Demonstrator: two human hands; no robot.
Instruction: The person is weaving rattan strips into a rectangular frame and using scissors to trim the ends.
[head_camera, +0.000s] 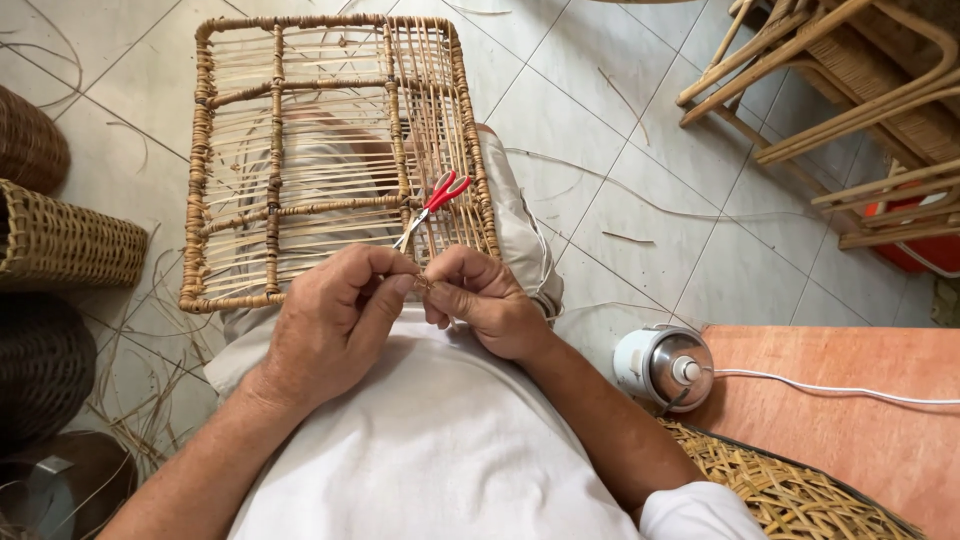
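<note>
Both hands (415, 300) pinch a cane strand (422, 283) at the rattan frame (200, 180), lying lengthwise away from the person.

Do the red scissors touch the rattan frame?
Touching. In the head view the scissors lie flat on the woven strands of the frame, above both hands, and neither hand holds them.

I see scissors (436, 203) lying on the frame (200, 160) before my hands, baskets (60, 240) to its left, chairs (850, 90) far right.
</note>
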